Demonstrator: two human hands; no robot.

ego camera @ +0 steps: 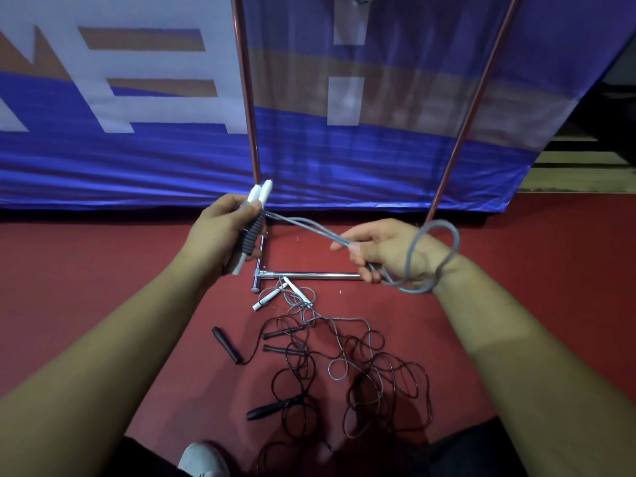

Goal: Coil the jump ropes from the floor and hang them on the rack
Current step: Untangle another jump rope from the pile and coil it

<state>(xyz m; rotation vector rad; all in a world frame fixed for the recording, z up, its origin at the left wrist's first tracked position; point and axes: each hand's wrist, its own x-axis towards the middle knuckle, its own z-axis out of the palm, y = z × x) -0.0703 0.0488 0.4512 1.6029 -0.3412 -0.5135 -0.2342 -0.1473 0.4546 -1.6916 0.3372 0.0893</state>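
A person's left hand (223, 232) holds both handles (253, 232) of a grey jump rope (309, 228), the right hand (389, 253) keeping a pinching grip on its strands mid-coil, while other ropes (272, 409) lie tangled on the floor (103, 270), apparently yet to be coiled and hung on the rack (248, 98).

Both forearms (113, 339) are bare behind the left hand (220, 228) and right hand (389, 249). Below the hands are dark trousers (464, 449) and a white shoe (203, 459).

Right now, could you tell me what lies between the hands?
In the head view, strands of the grey jump rope stretch from the ribbed grey-and-white handles in the left hand to the right hand.
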